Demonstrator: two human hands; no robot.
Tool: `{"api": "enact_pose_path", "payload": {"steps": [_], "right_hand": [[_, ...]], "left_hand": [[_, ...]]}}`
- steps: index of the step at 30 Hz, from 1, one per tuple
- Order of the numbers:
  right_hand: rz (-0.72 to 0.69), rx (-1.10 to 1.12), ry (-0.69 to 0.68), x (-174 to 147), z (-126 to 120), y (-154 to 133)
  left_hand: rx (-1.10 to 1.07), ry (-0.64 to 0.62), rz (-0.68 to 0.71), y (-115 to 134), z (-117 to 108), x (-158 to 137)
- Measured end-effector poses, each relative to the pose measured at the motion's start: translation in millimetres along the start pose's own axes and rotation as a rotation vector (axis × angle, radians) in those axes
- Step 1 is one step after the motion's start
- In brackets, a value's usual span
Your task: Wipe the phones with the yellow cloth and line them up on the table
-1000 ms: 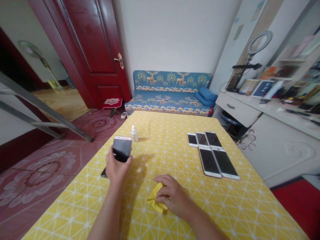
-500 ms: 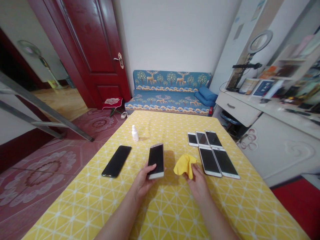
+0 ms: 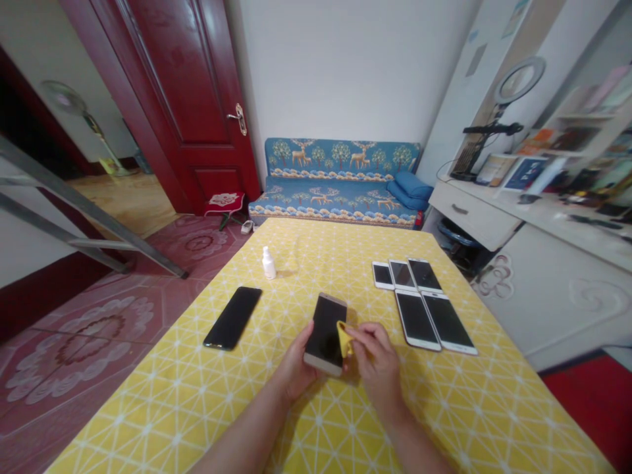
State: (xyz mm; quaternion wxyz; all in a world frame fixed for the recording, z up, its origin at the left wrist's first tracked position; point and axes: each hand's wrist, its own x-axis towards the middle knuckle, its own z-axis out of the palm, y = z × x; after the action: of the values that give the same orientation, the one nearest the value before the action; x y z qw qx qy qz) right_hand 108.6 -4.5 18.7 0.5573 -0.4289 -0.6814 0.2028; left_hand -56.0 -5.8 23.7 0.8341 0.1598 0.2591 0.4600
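My left hand (image 3: 297, 365) grips a smartphone (image 3: 326, 331) by its left edge, with the dark screen facing up and tilted above the table. A yellow cloth (image 3: 344, 339) is pinched in the fingers of my right hand (image 3: 378, 362) and touches the right side of that screen. Part of the cloth is hidden by my right fingers. Left of my hands a black smartphone (image 3: 233, 318) lies flat. Beyond it stands a small white bottle (image 3: 268, 264). To the right, several white-framed smartphones (image 3: 417, 318) lie in two rows.
A yellow patterned cloth covers the table (image 3: 316, 421). Behind it is a blue sofa (image 3: 340, 191); a white cabinet (image 3: 563, 296) with a ring light (image 3: 519, 80) stands on the right. A metal ladder leg (image 3: 133, 243) and a red stool (image 3: 224, 203) are at the left.
The phone in my left hand has moved right and nearer, and is now turned. My right hand has brought the yellow cloth left onto its screen.
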Motion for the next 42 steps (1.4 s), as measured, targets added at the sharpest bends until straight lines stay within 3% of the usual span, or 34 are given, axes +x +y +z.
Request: {"api": "enact_pose_path", "payload": {"steps": [3, 6, 9, 12, 15, 19, 28, 35, 39, 42], "right_hand": [[-0.278, -0.066, -0.207, -8.2, 17.6, -15.4], [-0.39, -0.101, -0.284, -12.5, 31.7, -21.5], [-0.345, -0.117, -0.225, -8.1, 31.8, -14.6], [-0.212, -0.139, -0.074, 1.9, 19.9, 1.5], [-0.1, -0.169, 0.079, 11.6, 5.5, 17.1], [-0.066, -0.212, 0.158, 19.7, -5.5, 22.8], [-0.16, -0.085, 0.023, 12.9, 11.2, 5.5], [-0.086, 0.016, -0.105, -2.3, 27.5, -6.3], [0.014, 0.013, -0.112, -2.5, 32.4, -9.7], [0.006, 0.017, -0.095, -3.3, 34.5, -11.3]], "left_hand": [[-0.046, 0.065, 0.022, 0.3, 3.6, -2.6], [-0.06, 0.065, 0.009, 0.3, 6.3, -5.9], [-0.017, 0.061, 0.018, -1.5, 9.9, -7.9], [0.066, 0.051, 0.023, -4.4, 12.7, -8.6], [0.186, -0.008, -0.084, -8.4, 11.8, -8.6], [0.283, -0.028, -0.179, -15.9, 6.0, -9.6], [0.355, 0.04, -0.24, -15.1, 9.0, -10.1], [0.353, 0.233, -0.107, -14.5, 9.3, 0.6], [0.218, 0.207, -0.139, -13.3, 3.4, 7.6], [0.101, 0.143, -0.156, -11.5, -3.6, 13.1]]}}
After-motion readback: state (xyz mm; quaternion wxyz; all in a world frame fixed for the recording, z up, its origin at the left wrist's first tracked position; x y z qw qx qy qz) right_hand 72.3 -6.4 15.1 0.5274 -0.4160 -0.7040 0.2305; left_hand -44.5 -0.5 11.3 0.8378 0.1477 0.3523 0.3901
